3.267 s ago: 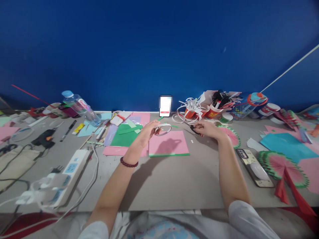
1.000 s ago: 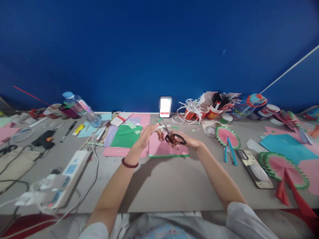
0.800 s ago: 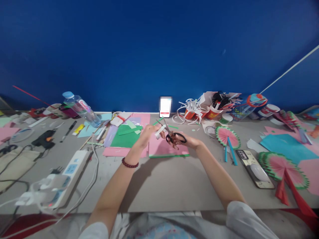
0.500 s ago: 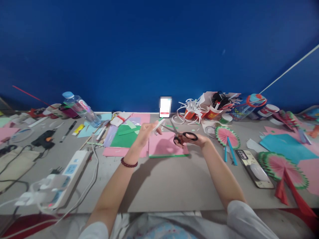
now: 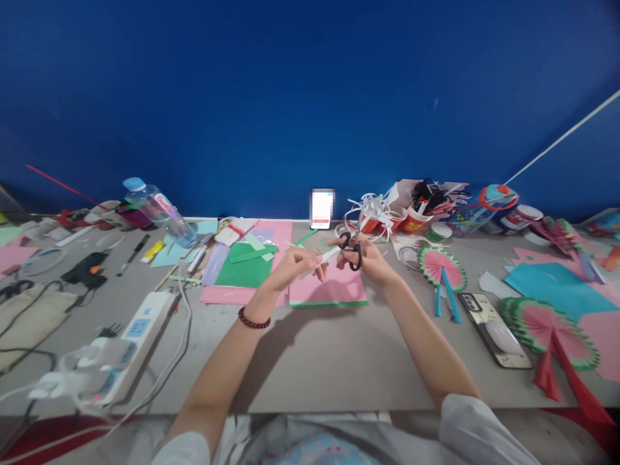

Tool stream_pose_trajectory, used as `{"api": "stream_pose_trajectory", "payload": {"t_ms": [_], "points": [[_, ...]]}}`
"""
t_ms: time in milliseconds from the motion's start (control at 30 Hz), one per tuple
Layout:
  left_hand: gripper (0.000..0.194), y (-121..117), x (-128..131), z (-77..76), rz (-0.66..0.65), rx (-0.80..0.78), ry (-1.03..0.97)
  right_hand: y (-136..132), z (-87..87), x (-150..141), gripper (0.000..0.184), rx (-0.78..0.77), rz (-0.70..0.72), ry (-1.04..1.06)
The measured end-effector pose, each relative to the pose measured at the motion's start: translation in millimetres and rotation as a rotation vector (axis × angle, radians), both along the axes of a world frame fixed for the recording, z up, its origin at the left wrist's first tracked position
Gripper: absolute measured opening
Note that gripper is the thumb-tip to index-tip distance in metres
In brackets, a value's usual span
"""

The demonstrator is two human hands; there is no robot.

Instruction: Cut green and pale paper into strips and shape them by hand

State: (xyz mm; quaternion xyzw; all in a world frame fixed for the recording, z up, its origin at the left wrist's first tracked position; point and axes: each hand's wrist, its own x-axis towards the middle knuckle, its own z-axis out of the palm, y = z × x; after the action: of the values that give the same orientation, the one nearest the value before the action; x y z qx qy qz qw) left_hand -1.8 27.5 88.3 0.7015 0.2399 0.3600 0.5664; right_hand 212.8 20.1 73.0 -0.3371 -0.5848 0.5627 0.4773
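My left hand [image 5: 293, 266] pinches a narrow white strip [image 5: 330, 254] that slants up to the right. Black-handled scissors [image 5: 357, 258] hang on the fingers of my right hand [image 5: 372, 259], their blades pointing up and away. The right fingertips are at the strip's upper end; whether they grip it too I cannot tell. Below both hands lies a pink paper sheet [image 5: 329, 292] with a green strip [image 5: 339, 304] along its near edge. Behind them a phone [image 5: 321, 210] with a lit screen leans on the blue wall.
Green paper [image 5: 245, 271] lies to the left, beyond a power strip [image 5: 140, 339] with cables. Cups of white curled strips [image 5: 375, 210] stand at the back right. Pink paper fans [image 5: 442, 266], a phone with a mouse [image 5: 504, 334] on it and blue paper [image 5: 557, 284] lie right.
My right hand has turned the scissors from pointing left to pointing up, and its fingers have come to the white strip. My left hand has come slightly lower and nearer the right.
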Motion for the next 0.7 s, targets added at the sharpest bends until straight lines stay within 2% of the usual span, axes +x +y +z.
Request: {"api": "stream_pose_trajectory", "payload": {"t_ms": [100, 167, 300, 433, 700], "points": [[0.044, 0.1, 1.8, -0.5, -0.035, -0.012, 0.075, 2.4, -3.4, -2.7, 0.038, -0.003, -0.026, -0.033], [0.041, 1.1, 2.2, -1.6, -0.011, -0.019, 0.127, 5.2, -6.3, -1.3, 0.04, 0.009, -0.073, -0.07], [0.032, 2.4, 4.8, -4.2, 0.044, 0.003, 0.195, 6.1, -12.1, -1.5, 0.039, 0.114, -0.173, -0.178], [0.03, 1.0, 8.7, -4.8, 0.066, 0.018, 0.248, 1.8, -13.1, -7.8, 0.034, 0.179, -0.215, -0.28], [0.029, 3.2, 2.8, -1.1, 0.101, -0.071, 0.089, 1.3, 6.9, 1.5, 0.036, 0.084, -0.235, 0.014]]}}
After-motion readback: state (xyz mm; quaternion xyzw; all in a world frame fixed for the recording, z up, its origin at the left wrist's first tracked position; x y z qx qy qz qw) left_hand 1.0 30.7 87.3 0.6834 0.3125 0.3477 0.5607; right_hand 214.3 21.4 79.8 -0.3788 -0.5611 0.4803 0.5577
